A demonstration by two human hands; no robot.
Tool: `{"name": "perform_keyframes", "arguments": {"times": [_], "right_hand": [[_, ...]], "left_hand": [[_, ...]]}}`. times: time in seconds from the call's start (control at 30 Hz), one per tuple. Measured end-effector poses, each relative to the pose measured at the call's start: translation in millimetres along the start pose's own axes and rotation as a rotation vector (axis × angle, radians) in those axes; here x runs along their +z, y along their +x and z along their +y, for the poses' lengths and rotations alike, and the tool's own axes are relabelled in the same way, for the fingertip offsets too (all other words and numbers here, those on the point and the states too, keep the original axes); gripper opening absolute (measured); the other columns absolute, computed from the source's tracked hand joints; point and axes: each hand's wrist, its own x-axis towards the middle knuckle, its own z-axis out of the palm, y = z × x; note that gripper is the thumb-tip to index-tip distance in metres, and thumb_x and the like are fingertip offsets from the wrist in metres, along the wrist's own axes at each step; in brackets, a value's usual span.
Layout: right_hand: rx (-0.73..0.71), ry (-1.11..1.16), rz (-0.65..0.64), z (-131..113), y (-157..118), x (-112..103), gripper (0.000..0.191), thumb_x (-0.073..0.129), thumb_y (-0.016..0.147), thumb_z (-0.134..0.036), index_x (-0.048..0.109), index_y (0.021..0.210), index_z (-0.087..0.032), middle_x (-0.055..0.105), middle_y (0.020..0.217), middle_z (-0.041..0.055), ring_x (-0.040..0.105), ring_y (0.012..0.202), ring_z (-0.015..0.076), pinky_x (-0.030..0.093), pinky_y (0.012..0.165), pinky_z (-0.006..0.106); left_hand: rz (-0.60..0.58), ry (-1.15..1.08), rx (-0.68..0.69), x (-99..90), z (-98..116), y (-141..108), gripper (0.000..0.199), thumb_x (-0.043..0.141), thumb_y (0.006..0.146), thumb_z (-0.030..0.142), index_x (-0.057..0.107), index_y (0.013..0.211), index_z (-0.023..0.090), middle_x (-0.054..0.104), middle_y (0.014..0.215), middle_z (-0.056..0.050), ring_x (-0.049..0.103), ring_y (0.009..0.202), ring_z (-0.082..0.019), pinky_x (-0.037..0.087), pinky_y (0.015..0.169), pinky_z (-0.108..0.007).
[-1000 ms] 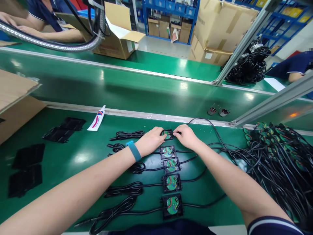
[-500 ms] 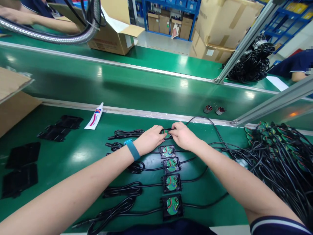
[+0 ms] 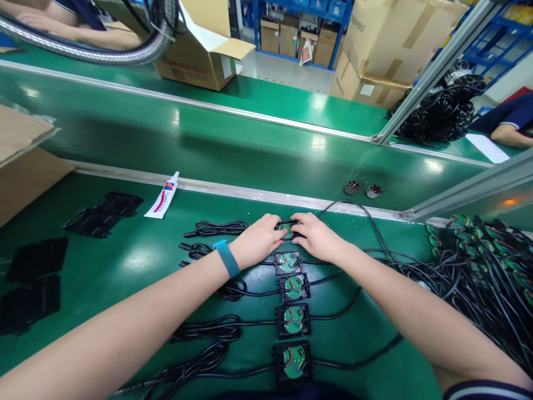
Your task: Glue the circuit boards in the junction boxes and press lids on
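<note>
At the far end of a column of black plastic housings, my left hand [image 3: 260,240] and my right hand [image 3: 315,236] grip one housing [image 3: 286,224] from its two sides. Fingers cover most of it; a bit of green board shows between them. Nearer me lie several open housings, the closest being this housing [image 3: 292,364], each with a round green circuit board [image 3: 295,320] and coloured wires. Black cables leave them on both sides. Coiled cables [image 3: 220,228] lie to the left, one beside my left hand.
Black covers [image 3: 102,214] and a white glue tube [image 3: 162,195] lie at left, near a cardboard box [image 3: 29,178]. A heap of wired boards [image 3: 478,261] sits at right. Two small metal spools [image 3: 373,190] stand by the metal rail. Across the divider, other people's arms [image 3: 79,33] show.
My view has shifted slightly. Both hands stay at the far housing; my right fingers have moved from over the board toward its right edge.
</note>
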Motion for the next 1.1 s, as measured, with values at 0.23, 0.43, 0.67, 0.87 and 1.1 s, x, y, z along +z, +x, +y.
{"name": "perform_keyframes", "arguments": {"times": [0.23,0.43,0.67,0.87,1.1], "right_hand": [[0.148,-0.127,-0.175,-6.2,32.6,-3.6,0.015,0.058,0.085,-0.008,0.073,0.088,-0.011,0.06,0.122,0.0182,0.054,0.113,0.0302,0.048,0.098,0.046],[-0.024,-0.078,-0.207,5.3,32.8,-5.8,0.015,0.059,0.088,-0.01,0.073,0.087,-0.014,0.058,0.13,0.0146,0.049,0.119,0.0301,0.047,0.099,0.047],[-0.184,-0.098,-0.168,5.5,27.3,-6.0,0.023,0.051,0.095,-0.013,0.073,0.089,-0.013,0.064,0.113,0.0148,0.052,0.115,0.0263,0.047,0.1,0.044],[-0.223,-0.243,-0.273,-6.2,12.7,-11.9,0.028,0.046,0.095,-0.012,0.072,0.105,-0.008,0.056,0.136,0.0215,0.043,0.136,0.0327,0.046,0.104,0.051],[-0.045,-0.032,-0.12,14.0,-0.3,-21.6,0.037,0.048,0.094,-0.012,0.064,0.127,-0.01,0.06,0.136,0.0194,0.053,0.129,0.028,0.045,0.107,0.049]], "left_hand": [[-0.029,-0.023,0.012,-2.4,-2.7,2.5,0.023,0.057,0.094,0.026,0.07,0.11,0.015,0.055,0.113,-0.014,0.052,0.108,-0.028,0.052,0.093,-0.046],[-0.039,0.014,-0.014,-1.5,2.4,3.1,0.021,0.057,0.093,0.024,0.069,0.109,0.015,0.054,0.111,-0.013,0.051,0.106,-0.027,0.051,0.092,-0.045],[-0.024,0.044,-0.043,-1.0,6.9,3.8,0.016,0.058,0.092,0.022,0.07,0.097,0.012,0.055,0.105,-0.013,0.051,0.102,-0.027,0.05,0.089,-0.044],[-0.034,0.058,-0.063,-2.6,8.4,3.7,0.017,0.057,0.093,0.022,0.07,0.098,0.011,0.056,0.104,-0.014,0.051,0.101,-0.026,0.05,0.089,-0.042],[-0.032,0.071,-0.054,-4.7,8.4,2.4,0.016,0.057,0.093,0.02,0.068,0.102,0.013,0.054,0.102,-0.012,0.051,0.098,-0.025,0.051,0.084,-0.039]]}}
